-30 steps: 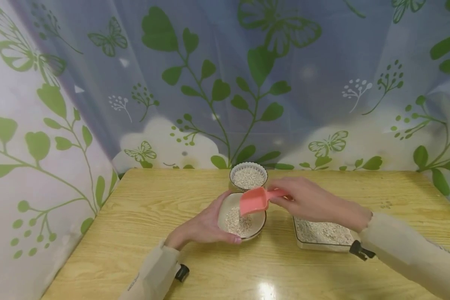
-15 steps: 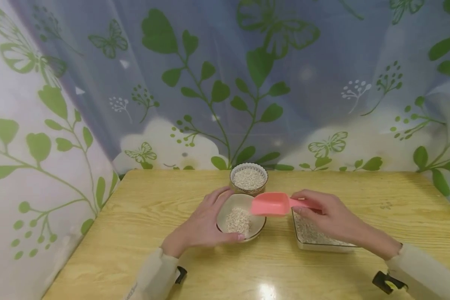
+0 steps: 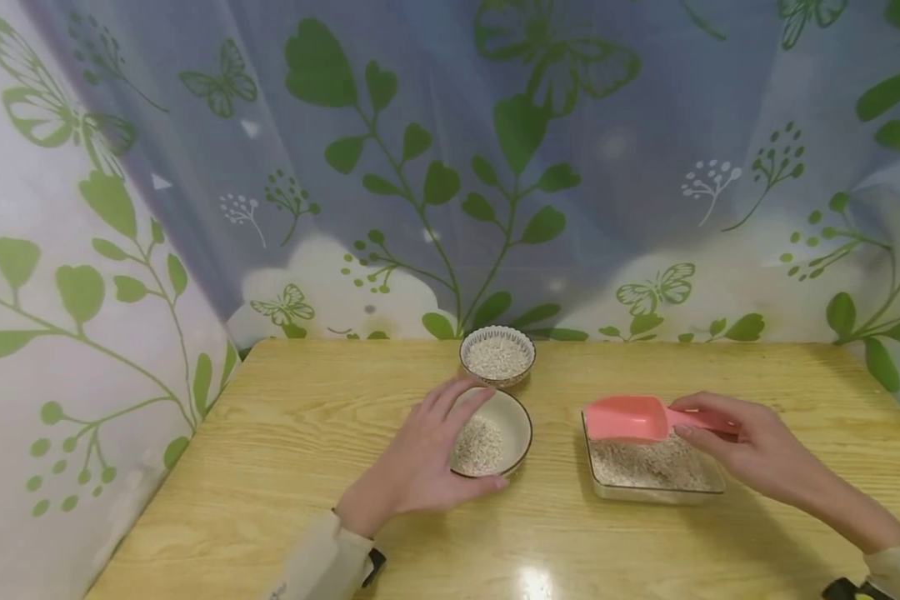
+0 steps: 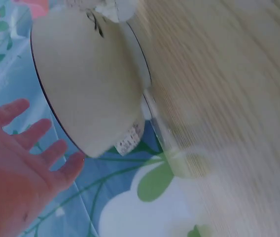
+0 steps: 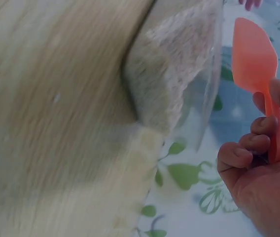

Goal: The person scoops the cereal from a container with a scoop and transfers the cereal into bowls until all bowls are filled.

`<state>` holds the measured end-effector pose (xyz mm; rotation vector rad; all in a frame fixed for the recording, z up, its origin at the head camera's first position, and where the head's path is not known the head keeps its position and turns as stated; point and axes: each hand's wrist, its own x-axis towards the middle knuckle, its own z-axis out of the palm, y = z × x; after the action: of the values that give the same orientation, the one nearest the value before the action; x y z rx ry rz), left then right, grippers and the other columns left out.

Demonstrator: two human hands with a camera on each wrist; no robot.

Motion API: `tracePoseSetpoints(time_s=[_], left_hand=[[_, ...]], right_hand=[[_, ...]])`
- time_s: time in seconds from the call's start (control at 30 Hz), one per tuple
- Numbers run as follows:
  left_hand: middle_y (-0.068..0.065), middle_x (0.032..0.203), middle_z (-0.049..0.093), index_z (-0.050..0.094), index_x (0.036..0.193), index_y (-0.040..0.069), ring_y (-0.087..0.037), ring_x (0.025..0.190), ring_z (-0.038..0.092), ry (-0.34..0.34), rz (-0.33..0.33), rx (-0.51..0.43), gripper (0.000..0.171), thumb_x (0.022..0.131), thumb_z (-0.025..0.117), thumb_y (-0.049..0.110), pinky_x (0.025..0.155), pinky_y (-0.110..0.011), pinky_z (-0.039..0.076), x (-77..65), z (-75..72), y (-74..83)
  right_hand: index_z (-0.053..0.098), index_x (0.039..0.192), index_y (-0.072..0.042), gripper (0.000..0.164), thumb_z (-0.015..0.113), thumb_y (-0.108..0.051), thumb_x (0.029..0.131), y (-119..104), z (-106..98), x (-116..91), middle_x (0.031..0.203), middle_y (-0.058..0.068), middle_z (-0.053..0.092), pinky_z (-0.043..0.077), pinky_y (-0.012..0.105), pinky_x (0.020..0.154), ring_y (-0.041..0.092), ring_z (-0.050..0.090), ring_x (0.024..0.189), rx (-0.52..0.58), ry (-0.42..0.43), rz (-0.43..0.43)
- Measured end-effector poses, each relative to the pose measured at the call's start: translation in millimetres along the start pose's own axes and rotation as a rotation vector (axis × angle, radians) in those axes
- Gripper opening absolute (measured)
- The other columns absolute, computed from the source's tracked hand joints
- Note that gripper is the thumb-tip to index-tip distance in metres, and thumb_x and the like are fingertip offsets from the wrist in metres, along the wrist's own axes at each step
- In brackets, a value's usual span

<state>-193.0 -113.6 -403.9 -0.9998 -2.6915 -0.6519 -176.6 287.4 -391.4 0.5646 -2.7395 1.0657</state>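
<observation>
A pink scoop (image 3: pixel 628 419) hangs level over the glass dish of oat flakes (image 3: pixel 648 467), its handle gripped by my right hand (image 3: pixel 753 442). In the right wrist view, fingers and thumb wrap the handle of the scoop (image 5: pixel 253 54), and the dish wall (image 5: pixel 214 94) stands beside it. My left hand (image 3: pixel 427 450) is spread over the left side of a cream bowl (image 3: pixel 516 417) with a dark rim and a small heap of oats inside. From the left wrist, the loosely straightened fingers of my left hand (image 4: pixel 26 153) show just off the bowl (image 4: pixel 86 84).
Behind the cream bowl stands a patterned bowl (image 3: pixel 497 357) filled with oats, its rim scalloped. Everything rests on a wooden table (image 3: pixel 330 392). A printed curtain (image 3: pixel 450 167) with leaves and butterflies closes off the back and left.
My right hand has carried the scoop rightward from above the cream bowl to above the glass dish. My left hand's fingers have loosened around the cream bowl, which stays in place.
</observation>
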Motion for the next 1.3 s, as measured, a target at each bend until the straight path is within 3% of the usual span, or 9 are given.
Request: tracePoseSetpoints(time_s=[0.17,0.27,0.4,0.57,0.67,0.77,0.93,1.1,1.3], left_hand=[[-0.003,0.165,0.033,0.028,0.161,0.028,-0.033,0.151,0.034,-0.020,0.024,-0.006,0.098,0.081,0.071,0.067,0.114,-0.061,0.039,5.7,5.4,10.9],[-0.002,0.165,0.031,0.027,0.162,0.030,-0.032,0.151,0.033,-0.039,0.031,0.014,0.097,0.083,0.068,0.069,0.116,-0.061,0.037,11.4,8.0,18.8],[-0.001,0.166,0.029,0.026,0.162,0.030,-0.030,0.152,0.032,-0.046,0.046,0.038,0.096,0.084,0.066,0.071,0.117,-0.060,0.037,20.5,12.0,30.6],[-0.001,0.165,0.033,0.026,0.162,0.027,-0.026,0.152,0.034,-0.047,0.061,0.019,0.094,0.087,0.066,0.068,0.118,-0.052,0.039,32.0,21.1,49.4],[-0.003,0.163,0.035,0.026,0.162,0.022,-0.023,0.150,0.036,-0.055,0.058,-0.020,0.094,0.089,0.069,0.062,0.118,-0.044,0.042,38.3,29.0,65.2],[-0.004,0.163,0.034,0.023,0.163,0.019,-0.022,0.150,0.036,-0.081,0.032,-0.068,0.096,0.089,0.072,0.056,0.115,-0.039,0.046,45.0,39.5,83.5],[-0.008,0.166,0.026,0.015,0.164,0.016,-0.026,0.151,0.032,-0.130,-0.077,-0.113,0.109,0.085,0.078,0.054,0.111,-0.039,0.049,59.5,59.6,104.8],[-0.013,0.167,0.021,0.009,0.165,0.013,-0.029,0.152,0.030,-0.179,-0.190,-0.022,0.128,0.075,0.083,0.064,0.110,-0.037,0.050,74.3,78.1,109.4],[-0.011,0.164,0.028,0.010,0.165,0.010,-0.027,0.150,0.032,-0.286,-0.255,0.020,0.131,0.072,0.081,0.070,0.118,-0.033,0.042,83.7,86.6,105.1]], right_hand=[[0.072,0.120,-0.018,0.023,0.070,-0.018,0.098,7.9,-1.1,-1.1,0.115,0.010,0.076,0.057,0.022,0.072,-0.010,0.065,0.096,-0.013,-0.030,0.032],[0.073,0.119,-0.020,0.023,0.072,-0.017,0.096,10.4,1.0,1.8,0.114,0.007,0.076,0.056,0.022,0.070,-0.010,0.064,0.096,-0.037,-0.041,-0.007],[0.075,0.113,-0.021,0.023,0.076,-0.014,0.091,13.6,2.0,3.4,0.108,0.002,0.077,0.053,0.024,0.067,-0.005,0.065,0.091,-0.155,-0.042,-0.087],[0.076,0.111,-0.019,0.022,0.077,-0.018,0.090,18.1,-9.4,-2.9,0.108,0.002,0.078,0.055,0.028,0.068,0.014,0.072,0.090,-0.313,-0.076,-0.095],[0.076,0.112,-0.018,0.023,0.078,-0.018,0.089,18.0,-19.8,-5.8,0.108,0.003,0.078,0.055,0.027,0.065,0.016,0.072,0.087,-0.358,-0.105,-0.090],[0.076,0.110,-0.017,0.023,0.079,-0.016,0.088,15.0,-31.1,-5.7,0.105,0.001,0.078,0.053,0.026,0.062,0.012,0.071,0.082,-0.401,-0.124,-0.086],[0.077,0.103,-0.018,0.019,0.082,-0.018,0.085,7.2,-47.0,0.4,0.091,-0.008,0.073,0.048,0.026,0.058,0.001,0.061,0.069,-0.524,-0.139,-0.116],[0.076,0.096,-0.020,0.015,0.083,-0.019,0.083,0.8,-57.3,8.3,0.081,-0.015,0.064,0.043,0.026,0.056,-0.002,0.052,0.065,-0.612,-0.168,-0.168],[0.069,0.084,-0.028,0.016,0.077,-0.014,0.084,-18.5,-62.4,19.2,0.076,-0.017,0.062,0.037,0.025,0.055,0.000,0.048,0.064,-0.648,-0.298,-0.117]])
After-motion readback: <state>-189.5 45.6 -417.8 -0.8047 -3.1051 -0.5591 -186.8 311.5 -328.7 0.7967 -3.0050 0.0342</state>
